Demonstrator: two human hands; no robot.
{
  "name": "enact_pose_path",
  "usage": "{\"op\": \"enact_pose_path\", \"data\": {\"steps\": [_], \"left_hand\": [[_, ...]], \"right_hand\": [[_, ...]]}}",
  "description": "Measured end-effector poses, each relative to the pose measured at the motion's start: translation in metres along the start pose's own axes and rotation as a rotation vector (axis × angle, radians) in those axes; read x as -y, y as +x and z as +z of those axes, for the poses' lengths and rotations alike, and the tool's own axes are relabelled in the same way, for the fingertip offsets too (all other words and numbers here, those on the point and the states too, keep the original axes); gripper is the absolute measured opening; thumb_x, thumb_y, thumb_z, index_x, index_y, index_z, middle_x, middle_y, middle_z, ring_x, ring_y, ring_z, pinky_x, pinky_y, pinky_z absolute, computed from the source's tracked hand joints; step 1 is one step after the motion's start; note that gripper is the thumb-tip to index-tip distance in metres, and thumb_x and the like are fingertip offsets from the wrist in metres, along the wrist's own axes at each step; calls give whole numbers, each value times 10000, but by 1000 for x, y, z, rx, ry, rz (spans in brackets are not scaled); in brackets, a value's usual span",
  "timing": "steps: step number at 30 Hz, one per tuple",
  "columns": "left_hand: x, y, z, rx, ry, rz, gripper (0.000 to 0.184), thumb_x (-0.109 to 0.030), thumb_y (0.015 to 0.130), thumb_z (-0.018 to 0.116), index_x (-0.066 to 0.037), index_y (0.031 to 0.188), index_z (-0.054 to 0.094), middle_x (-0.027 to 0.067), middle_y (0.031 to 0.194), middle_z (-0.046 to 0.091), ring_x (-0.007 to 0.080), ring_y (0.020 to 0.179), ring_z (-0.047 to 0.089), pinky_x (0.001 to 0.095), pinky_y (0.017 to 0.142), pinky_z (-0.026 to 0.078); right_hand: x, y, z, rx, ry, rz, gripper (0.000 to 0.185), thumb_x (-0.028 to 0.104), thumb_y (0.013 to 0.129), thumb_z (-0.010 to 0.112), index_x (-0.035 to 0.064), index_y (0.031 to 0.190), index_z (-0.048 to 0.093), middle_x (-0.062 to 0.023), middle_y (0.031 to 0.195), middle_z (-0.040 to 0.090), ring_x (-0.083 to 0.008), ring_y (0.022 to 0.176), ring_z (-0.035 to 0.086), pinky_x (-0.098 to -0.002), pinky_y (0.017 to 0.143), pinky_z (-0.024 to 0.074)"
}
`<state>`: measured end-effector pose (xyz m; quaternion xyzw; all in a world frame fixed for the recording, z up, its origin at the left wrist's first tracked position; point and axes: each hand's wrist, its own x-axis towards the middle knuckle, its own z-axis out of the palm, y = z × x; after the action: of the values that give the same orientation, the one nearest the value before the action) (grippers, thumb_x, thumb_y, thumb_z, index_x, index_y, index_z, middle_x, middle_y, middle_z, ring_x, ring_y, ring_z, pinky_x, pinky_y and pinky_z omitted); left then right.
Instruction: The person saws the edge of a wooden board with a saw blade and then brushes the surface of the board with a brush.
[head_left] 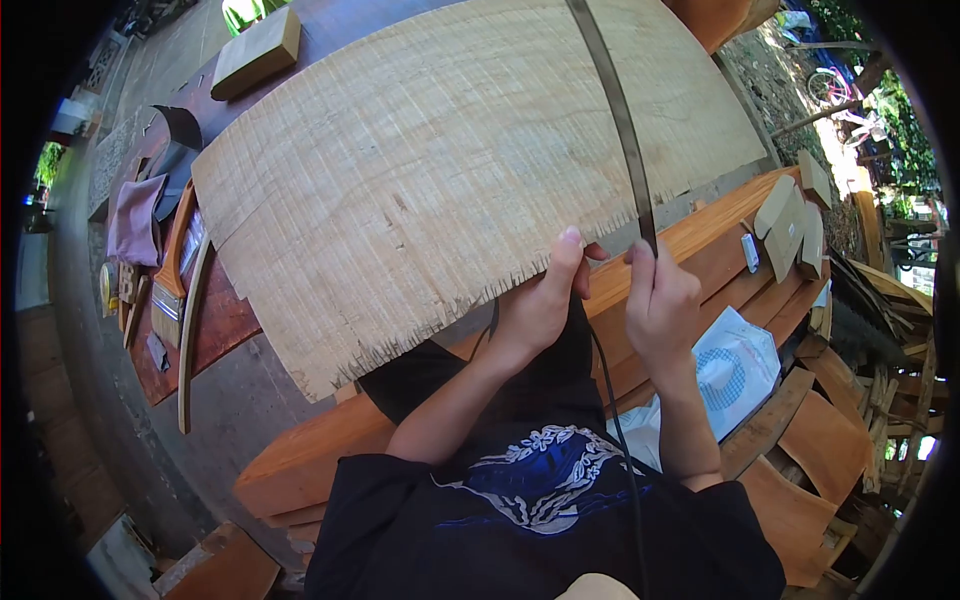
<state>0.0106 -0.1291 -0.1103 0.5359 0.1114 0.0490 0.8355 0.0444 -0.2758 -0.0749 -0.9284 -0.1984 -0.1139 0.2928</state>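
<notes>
A large pale sheet of wood veneer [420,180] with a ragged, splintered near edge lies across the table. My right hand [665,305] is closed, thumb and fingers pinching the lower end of a long, thin dark metal strip [625,125]. The strip runs up over the veneer and out of the top of view. Beside it, my left hand [540,305] is at the ragged edge with its thumb raised and fingers curled. Whether it grips anything is hidden.
A wood block [257,55] stands on the far left of the table. A paintbrush [175,265], a curved wood strip [193,335] and a purple cloth [137,220] lie at left. Brown boards [720,250], a white plastic bag [725,365] and small wood pieces [785,225] are at right.
</notes>
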Motion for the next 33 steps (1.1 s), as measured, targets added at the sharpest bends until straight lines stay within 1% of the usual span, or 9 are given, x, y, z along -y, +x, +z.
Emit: {"op": "enact_pose_path", "data": {"steps": [4,7,10,13,16,20,25,28,33], "left_hand": [[4,4,-1,13,-57,41,392,-318,1037,504,-6,841,639,26,642,570,100,601,538,273,615,466],[-5,2,8,-60,-131,-1,394,-309,1039,503,-3,831,637,27,636,561,101,605,541,276,618,467],[2,1,6,-19,-143,-19,381,-304,1040,493,-4,849,629,28,637,563,103,599,541,275,616,469],[5,4,4,-27,-87,74,371,-302,1041,490,1,878,626,29,644,569,104,580,531,272,602,469],[0,1,5,-8,-49,3,438,-371,1032,451,37,1044,609,94,763,610,138,606,537,305,593,499],[2,1,4,-14,-121,-5,390,-325,1043,491,-1,877,631,26,646,544,108,617,529,277,610,464],[-3,3,7,-40,-131,-12,439,-368,1051,459,-8,849,607,51,697,559,123,626,522,298,624,470],[1,-4,6,-13,-151,-51,426,-364,1049,466,-8,855,598,58,703,558,128,634,523,299,621,471],[0,-2,10,-53,-149,-15,409,-357,1048,466,-2,884,589,63,721,561,126,636,506,302,621,472]], "right_hand": [[-2,-20,8,-47,39,43,196,131,1003,537,21,849,589,-159,621,613,-360,553,632,-439,475,443],[-2,-30,8,-34,19,57,194,130,1003,537,23,849,585,-160,626,615,-363,559,634,-439,473,441],[-2,6,10,-52,-46,-48,136,97,984,558,3,904,615,-167,624,617,-362,551,644,-436,476,456],[-5,-16,14,-70,-15,1,130,101,985,557,14,905,612,-161,611,609,-343,532,639,-428,468,451],[-6,-22,12,-71,-16,-7,150,118,989,554,37,868,592,-153,601,601,-339,527,630,-436,465,441],[3,-1,-2,-3,-101,0,134,114,980,567,37,874,595,-156,591,589,-355,533,625,-446,466,440],[4,-29,-6,-7,-38,66,143,120,982,570,39,866,582,-164,588,578,-383,546,612,-459,465,430],[13,4,-10,12,-120,6,139,122,975,583,37,866,591,-160,583,579,-366,534,621,-452,465,437],[5,-25,-5,-23,-99,34,138,125,973,592,48,860,578,-149,571,573,-347,517,619,-451,463,438]]}}
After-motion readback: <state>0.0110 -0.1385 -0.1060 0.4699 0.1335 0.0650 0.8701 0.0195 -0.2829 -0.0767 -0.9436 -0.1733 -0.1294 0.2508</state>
